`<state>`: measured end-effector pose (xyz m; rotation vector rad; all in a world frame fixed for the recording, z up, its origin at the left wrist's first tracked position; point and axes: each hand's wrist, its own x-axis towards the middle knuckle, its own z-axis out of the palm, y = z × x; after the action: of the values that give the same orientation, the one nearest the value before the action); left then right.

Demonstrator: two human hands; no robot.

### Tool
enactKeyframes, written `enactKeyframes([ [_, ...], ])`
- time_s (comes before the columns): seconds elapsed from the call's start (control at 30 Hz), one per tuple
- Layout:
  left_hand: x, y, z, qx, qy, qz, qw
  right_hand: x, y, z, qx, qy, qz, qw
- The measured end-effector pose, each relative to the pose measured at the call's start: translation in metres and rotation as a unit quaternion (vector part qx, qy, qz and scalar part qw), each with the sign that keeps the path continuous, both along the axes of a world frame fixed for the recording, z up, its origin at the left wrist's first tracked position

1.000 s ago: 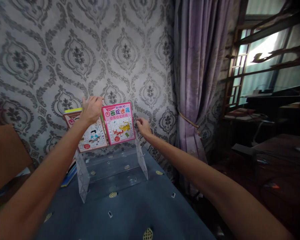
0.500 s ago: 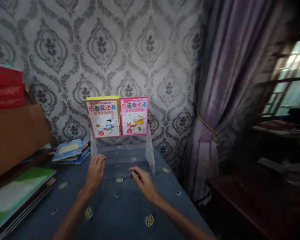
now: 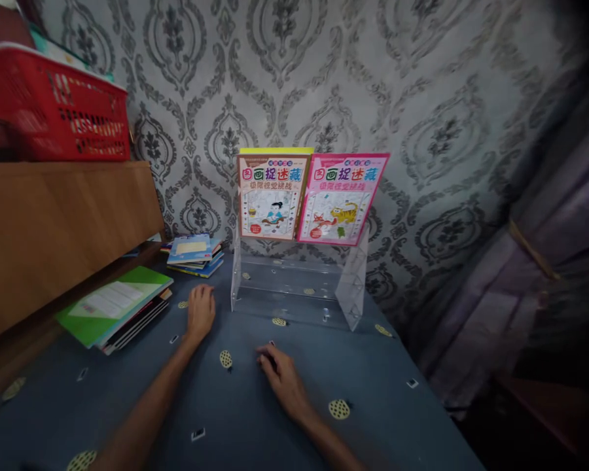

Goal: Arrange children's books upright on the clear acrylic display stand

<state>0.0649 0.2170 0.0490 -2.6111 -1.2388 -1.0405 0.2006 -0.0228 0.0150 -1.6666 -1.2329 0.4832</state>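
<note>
My left hand (image 3: pixel 201 311) holds nothing; its fingers stretch forward over the tablecloth, close to a small pile of books (image 3: pixel 194 252). My right hand (image 3: pixel 283 381) hovers or rests above the cloth in front of a clear stand (image 3: pixel 352 288), its fingers loosely bent and the thumb apart, with nothing seen between them. On the stand's top tier lean two picture books side by side, one brown-bordered (image 3: pixel 272 204) and one pink (image 3: pixel 341 206). A yellow edge shows behind the brown one. The lower tiers hold no books.
A larger stack with a green-covered book (image 3: pixel 122 301) on top lies at the left. Behind it stands a wooden cabinet (image 3: pixel 69 222) carrying a red plastic basket (image 3: pixel 83 111). Patterned wallpaper backs the table (image 3: pixel 255 425); a purple curtain (image 3: pixel 500 314) hangs at the right.
My view has turned left, so the stand and books sit further right in it. My left hand has moved away from the stand's left side towards the small book pile.
</note>
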Motion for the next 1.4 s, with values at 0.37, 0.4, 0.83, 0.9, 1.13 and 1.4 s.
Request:
enactKeyframes([
  [0.37,-0.004,0.129,0.064,-0.006,0.188,0.083,0.979,-0.001,0.0,0.004,-0.016,0.007,-0.013,1.0],
  [0.4,-0.006,0.134,0.064,-0.008,0.203,0.085,0.976,0.0,0.0,0.005,-0.016,0.008,-0.011,1.0],
  [0.83,-0.018,0.131,0.089,0.001,0.335,0.026,0.942,0.0,0.001,0.01,-0.021,0.019,0.002,1.0],
  [0.9,-0.023,0.13,0.103,-0.002,0.355,0.005,0.935,-0.001,0.001,0.012,-0.022,0.024,0.004,0.999],
  [1.13,-0.053,0.126,0.161,-0.005,0.399,-0.024,0.917,-0.002,0.001,0.018,-0.015,0.024,0.012,1.0],
  [1.4,-0.087,0.035,0.165,0.01,0.424,-0.01,0.906,-0.001,0.002,0.015,0.006,0.035,0.01,0.999],
])
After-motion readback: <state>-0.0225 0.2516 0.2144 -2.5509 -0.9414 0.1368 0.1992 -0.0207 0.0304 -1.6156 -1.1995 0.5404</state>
